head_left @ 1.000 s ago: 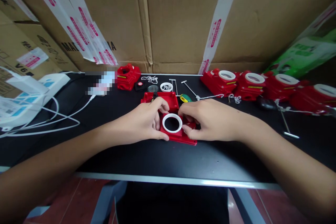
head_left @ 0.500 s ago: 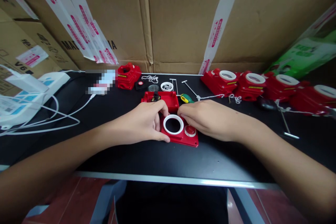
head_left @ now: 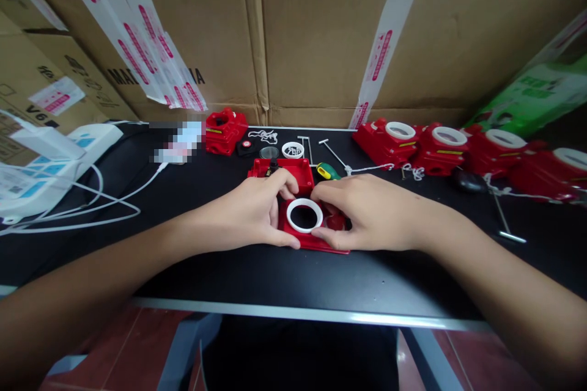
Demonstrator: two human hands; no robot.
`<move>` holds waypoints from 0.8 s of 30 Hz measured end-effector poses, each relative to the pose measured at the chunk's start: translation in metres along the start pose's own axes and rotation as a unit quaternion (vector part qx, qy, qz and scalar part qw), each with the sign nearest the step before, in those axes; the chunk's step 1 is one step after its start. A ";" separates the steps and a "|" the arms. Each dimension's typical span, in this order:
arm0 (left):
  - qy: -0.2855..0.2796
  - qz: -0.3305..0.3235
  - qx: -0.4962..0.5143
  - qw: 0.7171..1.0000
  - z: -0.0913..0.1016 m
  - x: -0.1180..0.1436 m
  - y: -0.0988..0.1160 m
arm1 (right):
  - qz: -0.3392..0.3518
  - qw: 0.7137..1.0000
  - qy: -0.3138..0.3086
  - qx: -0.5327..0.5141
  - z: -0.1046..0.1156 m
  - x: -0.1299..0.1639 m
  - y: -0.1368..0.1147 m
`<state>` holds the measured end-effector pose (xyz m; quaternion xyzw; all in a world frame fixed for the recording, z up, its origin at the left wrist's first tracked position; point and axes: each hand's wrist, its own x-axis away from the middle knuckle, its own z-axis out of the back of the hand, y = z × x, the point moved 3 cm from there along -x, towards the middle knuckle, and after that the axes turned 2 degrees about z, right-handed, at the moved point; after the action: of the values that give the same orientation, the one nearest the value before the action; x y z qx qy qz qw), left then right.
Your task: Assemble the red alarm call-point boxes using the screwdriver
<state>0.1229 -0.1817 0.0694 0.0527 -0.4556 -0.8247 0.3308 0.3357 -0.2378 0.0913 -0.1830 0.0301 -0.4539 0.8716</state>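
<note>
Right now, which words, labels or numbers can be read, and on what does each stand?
"V6": cardboard box at far left, partly cut off.
"A": last letter of black print on the big cardboard carton; the rest hides behind tape.
Red print on the white tape strips: too small.
Green bag print: blurred.
Pixelated patch: unreadable.

A matte black tabletop (head_left: 257,275) with a pale metal front edge (head_left: 321,315) carries the work. Directly behind the grip, large brown corrugated cardboard boxes (head_left: 316,36) stand as a wall, crossed by strips of white packing tape with pink print (head_left: 151,43). To the far left of the grip, more printed cardboard cartons (head_left: 41,85) are stacked. Below and nearer than the grip, under the table edge, reddish-brown floor tiles (head_left: 132,348) show beside a grey metal table leg (head_left: 183,348). The light is even and soft.
</note>
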 end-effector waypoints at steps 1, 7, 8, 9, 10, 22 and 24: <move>-0.003 -0.006 0.000 1.000 0.000 0.000 0.000 | 0.001 1.000 0.002 -0.001 0.000 0.000 -0.001; -0.012 -0.023 -0.023 0.999 0.002 -0.001 0.002 | 0.000 1.000 0.016 0.003 0.001 0.000 -0.001; -0.013 -0.021 -0.026 0.999 0.002 -0.001 0.002 | -0.001 1.000 0.014 0.001 0.001 0.000 0.000; -0.014 -0.017 -0.028 0.999 0.002 -0.001 0.002 | -0.002 1.000 0.013 -0.001 0.001 0.001 0.000; -0.015 -0.014 -0.029 0.999 0.002 -0.001 0.002 | -0.002 1.000 0.011 -0.003 0.000 0.001 0.001; -0.009 -0.011 -0.038 0.999 0.002 0.000 0.004 | 0.012 0.999 0.000 0.034 -0.003 -0.001 0.008; -0.010 -0.009 -0.036 0.999 0.001 0.000 0.003 | 0.016 0.999 -0.004 0.031 -0.003 -0.001 0.006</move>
<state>0.1239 -0.1823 0.0728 0.0362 -0.4288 -0.8438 0.3208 0.3391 -0.2345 0.0863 -0.1570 0.0154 -0.4399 0.8841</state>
